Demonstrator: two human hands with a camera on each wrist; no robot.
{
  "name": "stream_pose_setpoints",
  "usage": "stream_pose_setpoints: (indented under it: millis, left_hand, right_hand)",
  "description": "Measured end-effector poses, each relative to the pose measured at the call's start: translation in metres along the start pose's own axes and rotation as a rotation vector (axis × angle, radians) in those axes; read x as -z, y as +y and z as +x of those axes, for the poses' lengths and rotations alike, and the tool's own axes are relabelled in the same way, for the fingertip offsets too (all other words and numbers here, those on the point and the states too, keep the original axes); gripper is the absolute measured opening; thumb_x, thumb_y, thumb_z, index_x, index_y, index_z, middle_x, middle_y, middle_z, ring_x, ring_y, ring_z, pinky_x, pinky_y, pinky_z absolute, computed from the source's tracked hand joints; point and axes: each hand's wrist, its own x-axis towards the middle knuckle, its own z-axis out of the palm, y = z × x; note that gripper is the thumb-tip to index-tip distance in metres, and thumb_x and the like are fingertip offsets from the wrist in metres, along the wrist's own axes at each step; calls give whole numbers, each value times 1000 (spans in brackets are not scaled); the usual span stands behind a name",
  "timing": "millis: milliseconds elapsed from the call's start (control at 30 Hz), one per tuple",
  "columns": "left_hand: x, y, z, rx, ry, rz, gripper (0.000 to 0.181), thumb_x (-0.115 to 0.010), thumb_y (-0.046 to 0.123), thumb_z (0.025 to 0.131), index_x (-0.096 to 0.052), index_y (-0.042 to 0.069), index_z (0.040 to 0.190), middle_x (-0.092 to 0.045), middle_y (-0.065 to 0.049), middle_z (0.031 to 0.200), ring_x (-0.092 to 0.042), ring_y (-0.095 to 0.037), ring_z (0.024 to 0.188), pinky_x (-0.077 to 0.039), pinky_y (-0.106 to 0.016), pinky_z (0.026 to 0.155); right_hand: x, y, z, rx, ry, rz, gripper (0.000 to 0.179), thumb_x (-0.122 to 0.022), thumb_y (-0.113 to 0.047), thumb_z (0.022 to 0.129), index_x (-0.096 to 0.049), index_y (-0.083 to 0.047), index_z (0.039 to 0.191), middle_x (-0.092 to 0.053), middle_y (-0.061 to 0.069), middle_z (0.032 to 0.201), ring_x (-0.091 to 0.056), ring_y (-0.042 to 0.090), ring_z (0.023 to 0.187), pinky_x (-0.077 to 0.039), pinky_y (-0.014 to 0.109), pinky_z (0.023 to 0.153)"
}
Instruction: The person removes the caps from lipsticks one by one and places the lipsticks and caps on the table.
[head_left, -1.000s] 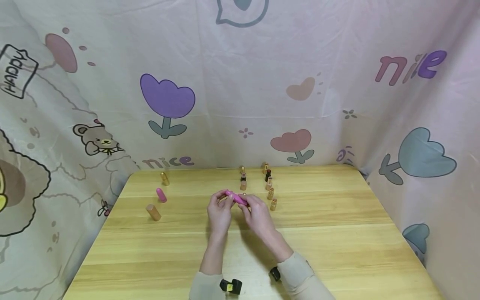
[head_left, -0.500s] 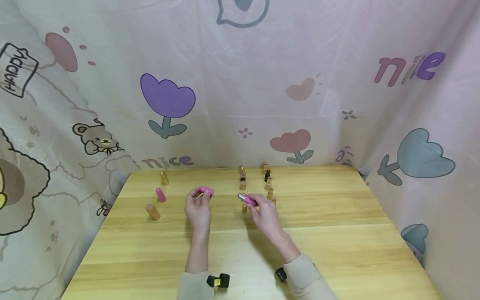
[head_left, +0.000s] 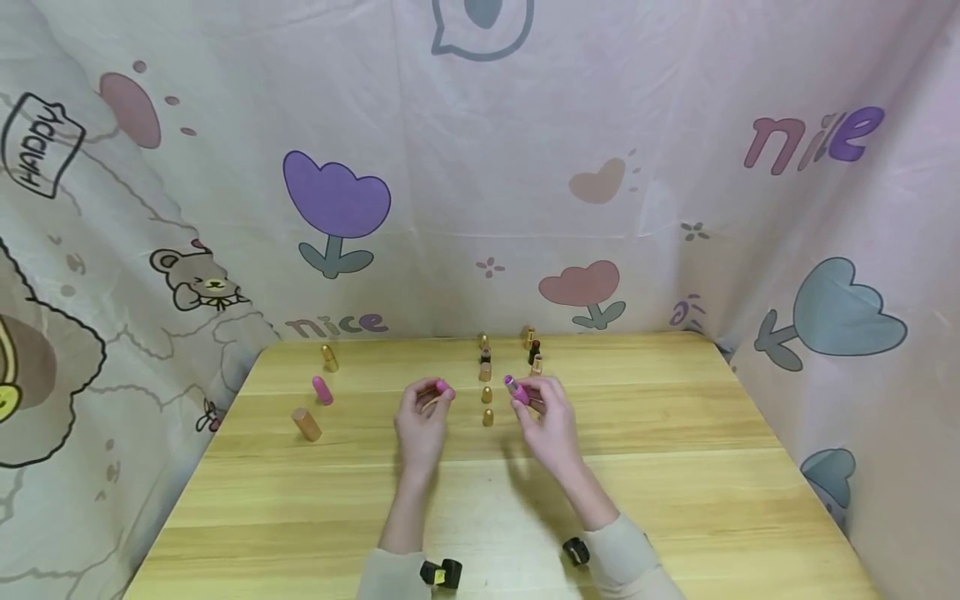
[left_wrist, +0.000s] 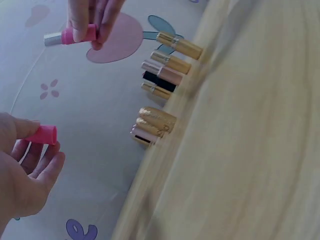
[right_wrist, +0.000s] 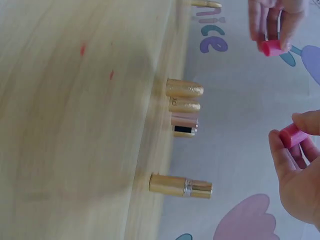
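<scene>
Between thumb and fingers, my left hand [head_left: 420, 429] pinches a small pink lipstick cap [left_wrist: 46, 135], its open end visible in the left wrist view. My right hand [head_left: 553, 429] grips the pink base of an uncapped lipstick [head_left: 517, 390], whose silver collar [left_wrist: 53, 39] points up and to the left. The hands are apart, both raised above the table. Below and between them, gold caps [head_left: 487, 417] stand in a column with other caps behind. Gold, black and pale uncapped lipsticks [left_wrist: 179, 46] form another column, partly hidden by my right hand in the head view.
At the table's left stand a gold lipstick [head_left: 329, 358], a pink lipstick [head_left: 322, 390] and a tan-brown cylinder [head_left: 306, 424]. A printed curtain [head_left: 450, 208] hangs behind the wooden table [head_left: 675, 483] and along its sides.
The hands were together on the pink lipstick; the cap has come off the base. The left hand moved left, then slightly back right, while the right hand moved right and turned the lipstick more upright.
</scene>
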Motion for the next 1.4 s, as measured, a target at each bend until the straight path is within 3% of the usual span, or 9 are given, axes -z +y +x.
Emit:
stream_pose_setpoints:
  millis: [267,533,800,933,1200,1400]
  left_hand:
    - [-6,-11,-5,-99,-91,198,30,-78,0,90,-67,0,118,-71,-13,110,-68,-29,106,-60,-40,99]
    - [-8,-16,-8,-94,-217,376,27,-77,5,92,-68,5,117,-72,-5,109,-66,-24,107,-57,-45,101]
    - [-12,-21,-12,-120,-315,503,24,-76,0,90,-69,4,113,-71,-6,107,-67,-25,104,-58,-46,101]
    - [-13,-23,-14,-98,-353,567,23,-79,0,89,-69,7,108,-70,-3,104,-67,-23,101,-60,-44,96]
    - [-14,-24,-17,-57,-433,639,23,-81,-3,85,-69,7,101,-68,-2,95,-66,-16,86,-62,-26,76]
    - [-16,-26,-19,-49,-487,709,23,-83,-1,83,-68,10,97,-67,1,91,-64,-13,82,-61,-31,78]
  right_hand:
    - [16,11,-3,-76,61,82,33,-74,11,88,-64,2,119,-66,15,116,-69,30,106,-60,31,98]
    - [31,22,-7,-169,54,-30,31,-81,5,84,-69,-1,112,-74,13,105,-73,31,99,-63,36,93]
    - [40,28,-10,-257,-62,-109,31,-79,11,81,-69,3,109,-73,14,102,-71,27,95,-64,28,87]
    - [42,31,-11,-293,-129,-167,29,-78,12,81,-69,4,107,-73,13,98,-71,25,92,-64,25,82]
    - [45,38,-13,-347,-233,-282,28,-79,11,81,-70,1,106,-72,6,91,-70,18,84,-65,27,77]
    - [47,42,-16,-370,-282,-303,27,-79,11,80,-69,2,103,-70,6,87,-67,17,80,-64,26,72]
